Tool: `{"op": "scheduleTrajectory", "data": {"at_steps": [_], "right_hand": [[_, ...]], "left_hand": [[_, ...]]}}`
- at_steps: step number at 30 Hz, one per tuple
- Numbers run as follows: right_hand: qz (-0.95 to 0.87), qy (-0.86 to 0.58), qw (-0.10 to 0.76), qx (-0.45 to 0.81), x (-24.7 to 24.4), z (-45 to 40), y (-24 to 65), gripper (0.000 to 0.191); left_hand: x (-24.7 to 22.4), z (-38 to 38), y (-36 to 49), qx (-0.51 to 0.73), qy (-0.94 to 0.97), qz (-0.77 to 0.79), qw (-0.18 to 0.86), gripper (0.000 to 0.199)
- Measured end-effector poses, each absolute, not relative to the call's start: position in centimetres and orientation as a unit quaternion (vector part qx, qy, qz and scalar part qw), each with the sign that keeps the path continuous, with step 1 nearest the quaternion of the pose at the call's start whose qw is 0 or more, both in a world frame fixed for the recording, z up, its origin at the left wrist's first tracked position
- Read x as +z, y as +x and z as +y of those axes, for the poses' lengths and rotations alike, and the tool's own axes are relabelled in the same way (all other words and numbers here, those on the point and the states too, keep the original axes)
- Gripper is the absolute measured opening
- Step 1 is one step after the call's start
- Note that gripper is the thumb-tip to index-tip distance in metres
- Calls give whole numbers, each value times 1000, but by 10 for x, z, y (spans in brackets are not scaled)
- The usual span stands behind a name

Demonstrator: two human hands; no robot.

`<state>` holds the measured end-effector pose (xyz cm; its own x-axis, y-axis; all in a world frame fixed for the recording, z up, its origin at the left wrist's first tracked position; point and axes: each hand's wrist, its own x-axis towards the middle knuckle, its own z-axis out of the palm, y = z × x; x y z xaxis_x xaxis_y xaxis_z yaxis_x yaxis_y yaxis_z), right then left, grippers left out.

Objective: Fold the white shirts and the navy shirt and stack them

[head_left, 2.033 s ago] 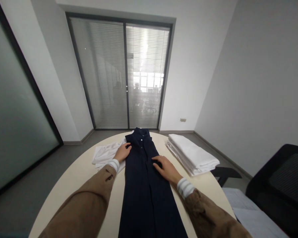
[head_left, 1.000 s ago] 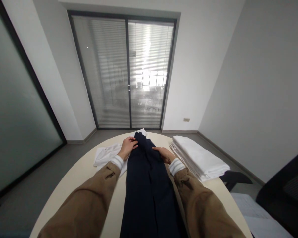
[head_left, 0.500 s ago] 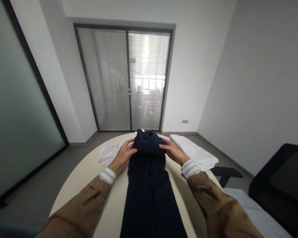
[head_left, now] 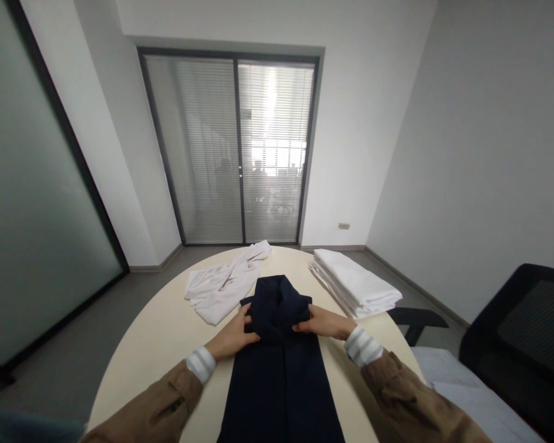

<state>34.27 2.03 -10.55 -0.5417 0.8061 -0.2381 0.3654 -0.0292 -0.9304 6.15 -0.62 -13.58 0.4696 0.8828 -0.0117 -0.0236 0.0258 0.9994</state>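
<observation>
A pair of dark navy trousers (head_left: pixel 279 387) lies lengthwise down the middle of the round cream table (head_left: pixel 152 351), its near end running out of view at the bottom. The far part is doubled over into a thick, bulky fold. My left hand (head_left: pixel 233 335) grips the left side of that fold, thumb on top and fingers at the edge. On the opposite side my right hand (head_left: pixel 325 323) holds the fold the same way, its fingertips partly hidden by the cloth.
A crumpled white garment (head_left: pixel 221 283) lies at the table's far left. Folded white cloth (head_left: pixel 355 283) rests at the far right edge. A black office chair (head_left: pixel 521 344) stands to the right, with pale sheets (head_left: pixel 457 381) near it. Glass doors (head_left: pixel 231 147) are beyond.
Both hands have come nearer to me, bringing the folded far end of the trousers along. More of the white garment and the far tabletop now shows.
</observation>
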Motion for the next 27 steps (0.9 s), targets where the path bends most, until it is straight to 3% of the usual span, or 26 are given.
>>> {"op": "scheduleTrajectory", "data": {"at_steps": [10,13,16,23,27], "right_hand": [[-695,-453,395,393,-143,85,338,42],[-681,-446,436,383,-141,88,338,45],[-677,-420,459,393,-126,77,341,45],[-712,-423,392,400,-89,30,363,49],[-760,-378,241,470,-70,1,378,51]], "left_hand": [[-143,68,78,444,670,370,466,61],[-143,73,81,472,671,363,442,44],[-137,66,81,515,648,351,438,38],[-114,15,64,514,648,328,457,49],[-111,-24,49,400,738,312,446,47]]}}
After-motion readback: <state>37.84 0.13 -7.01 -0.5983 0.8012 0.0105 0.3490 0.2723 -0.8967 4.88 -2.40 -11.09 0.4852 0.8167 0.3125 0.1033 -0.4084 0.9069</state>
